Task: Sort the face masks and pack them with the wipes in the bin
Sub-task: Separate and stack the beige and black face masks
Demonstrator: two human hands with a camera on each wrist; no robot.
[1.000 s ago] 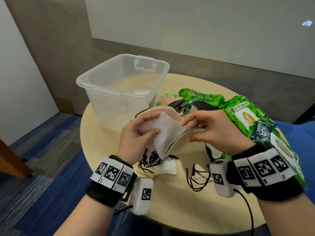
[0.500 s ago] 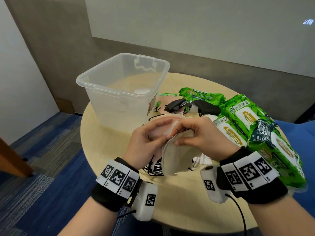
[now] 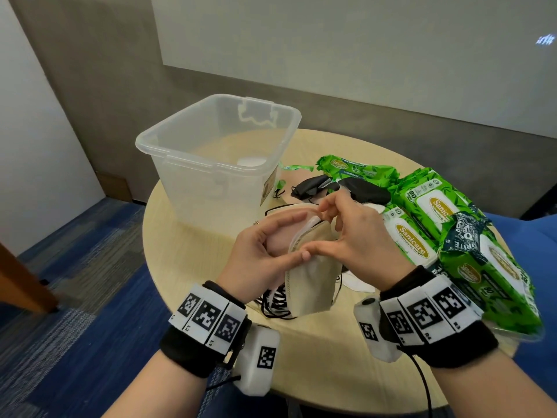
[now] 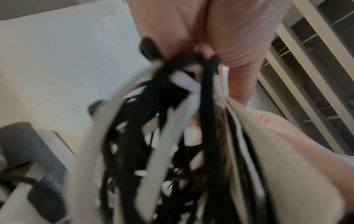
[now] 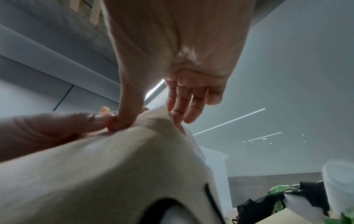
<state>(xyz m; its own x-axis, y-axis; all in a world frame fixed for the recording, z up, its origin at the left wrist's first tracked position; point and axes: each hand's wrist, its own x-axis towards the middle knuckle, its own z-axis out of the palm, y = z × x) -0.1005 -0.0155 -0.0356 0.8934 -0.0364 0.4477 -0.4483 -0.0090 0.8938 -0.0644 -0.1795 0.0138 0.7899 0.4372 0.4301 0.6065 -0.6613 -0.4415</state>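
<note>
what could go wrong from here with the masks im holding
1. The black ear loops dangle tangled under the stack of masks held by your left hand and right hand; they may snag and drag loose masks.
2. The stack could fan apart or slip before reaching the bin.

Black wristbands — checkered marker tags.

The head view is evenly lit by soft indoor light, sharp at the centre, its straight wall lines bowing toward the edges. The clear bin casts a faint shadow on the table. The left wrist view is heavily smeared, its tangle of mask straps out of focus. In the right wrist view, ceiling light strips glare behind the backlit, softly blurred fingers.
</note>
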